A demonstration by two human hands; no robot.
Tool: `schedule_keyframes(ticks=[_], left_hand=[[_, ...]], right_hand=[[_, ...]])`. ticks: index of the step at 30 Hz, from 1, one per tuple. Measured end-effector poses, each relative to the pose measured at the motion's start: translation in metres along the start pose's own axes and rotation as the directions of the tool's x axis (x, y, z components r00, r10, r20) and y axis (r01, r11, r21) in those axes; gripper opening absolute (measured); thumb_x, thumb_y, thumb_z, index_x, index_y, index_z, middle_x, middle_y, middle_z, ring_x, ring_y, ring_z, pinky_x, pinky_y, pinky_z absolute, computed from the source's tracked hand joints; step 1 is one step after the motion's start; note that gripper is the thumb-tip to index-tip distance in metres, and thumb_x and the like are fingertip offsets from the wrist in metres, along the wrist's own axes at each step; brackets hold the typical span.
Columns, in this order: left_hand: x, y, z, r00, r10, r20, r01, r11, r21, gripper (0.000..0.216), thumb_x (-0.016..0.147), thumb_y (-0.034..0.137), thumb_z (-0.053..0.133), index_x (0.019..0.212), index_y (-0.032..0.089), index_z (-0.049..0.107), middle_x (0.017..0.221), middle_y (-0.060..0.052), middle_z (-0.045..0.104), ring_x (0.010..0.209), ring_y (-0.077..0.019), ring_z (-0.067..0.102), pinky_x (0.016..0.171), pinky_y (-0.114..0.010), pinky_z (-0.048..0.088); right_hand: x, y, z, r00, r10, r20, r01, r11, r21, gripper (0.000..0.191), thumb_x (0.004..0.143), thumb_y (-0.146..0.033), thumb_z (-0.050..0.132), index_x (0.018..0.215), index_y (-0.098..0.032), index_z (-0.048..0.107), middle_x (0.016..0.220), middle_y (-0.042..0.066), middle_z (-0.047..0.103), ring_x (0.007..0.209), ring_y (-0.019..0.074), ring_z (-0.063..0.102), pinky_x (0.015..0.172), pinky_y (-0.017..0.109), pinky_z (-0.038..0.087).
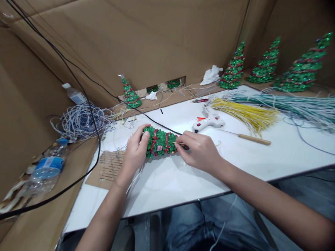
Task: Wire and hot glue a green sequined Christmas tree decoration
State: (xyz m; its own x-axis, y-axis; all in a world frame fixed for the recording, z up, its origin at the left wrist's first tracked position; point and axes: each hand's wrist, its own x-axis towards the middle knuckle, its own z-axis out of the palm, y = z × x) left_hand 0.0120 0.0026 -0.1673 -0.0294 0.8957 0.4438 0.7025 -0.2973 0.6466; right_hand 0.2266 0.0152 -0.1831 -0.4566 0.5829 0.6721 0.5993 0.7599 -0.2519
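Note:
A small decorative Christmas tree (159, 142), green and glittery with red garland, lies on its side above the white tabletop, its wide base to the left. My left hand (137, 144) is closed around that base, with the thumb toward me. Near the narrow end, my right hand (198, 151) pinches a thin yellowish wire (178, 143) between thumb and fingers, against the tree's surface. Part of the tip is hidden behind the right hand. White strands hang below my left wrist.
Beyond the hands lie a white glue gun (209, 120), a wooden-handled awl (254, 139), yellow wires (242, 114) and green-white wires (296, 105). Finished-looking trees (233, 69) stand along the back. A black cable (98, 152) crosses the left side, near a water bottle (47, 166) and cardboard (110, 167).

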Motion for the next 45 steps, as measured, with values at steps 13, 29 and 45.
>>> schedule_keyframes(ticks=[13,29,45], left_hand=[[0.0009,0.0027,0.0004,0.999,0.043,0.019,-0.043,0.998,0.037,0.036,0.094,0.038,0.037,0.118,0.018,0.056,0.112,-0.007,0.064,0.104,-0.0228,0.058,0.09,-0.032,0.041],[0.0013,0.0036,-0.0005,0.998,0.056,0.026,-0.057,0.997,0.051,0.035,0.095,0.037,0.037,0.118,0.019,0.057,0.112,-0.007,0.064,0.104,-0.0222,0.058,0.091,-0.032,0.041],[0.0016,0.001,-0.0002,0.999,0.038,0.024,-0.04,0.997,0.06,0.038,0.095,0.038,0.037,0.122,0.019,0.057,0.113,-0.006,0.065,0.101,-0.0226,0.059,0.089,-0.033,0.042]], right_hand=[[0.0013,-0.0025,0.0039,1.0,-0.02,0.021,0.02,0.999,-0.036,0.023,0.086,-0.017,0.044,0.073,-0.015,0.063,0.068,0.004,0.058,0.06,0.0132,0.049,0.054,0.028,0.03],[0.0017,-0.0032,0.0042,0.999,0.02,0.033,-0.02,1.0,-0.022,0.02,0.084,-0.017,0.046,0.073,-0.015,0.063,0.068,0.003,0.058,0.059,0.0121,0.049,0.054,0.027,0.031],[0.0005,-0.004,0.0024,1.0,0.015,0.0,-0.015,1.0,-0.021,0.022,0.085,-0.018,0.047,0.074,-0.012,0.064,0.068,0.004,0.061,0.06,0.0135,0.054,0.054,0.027,0.033]])
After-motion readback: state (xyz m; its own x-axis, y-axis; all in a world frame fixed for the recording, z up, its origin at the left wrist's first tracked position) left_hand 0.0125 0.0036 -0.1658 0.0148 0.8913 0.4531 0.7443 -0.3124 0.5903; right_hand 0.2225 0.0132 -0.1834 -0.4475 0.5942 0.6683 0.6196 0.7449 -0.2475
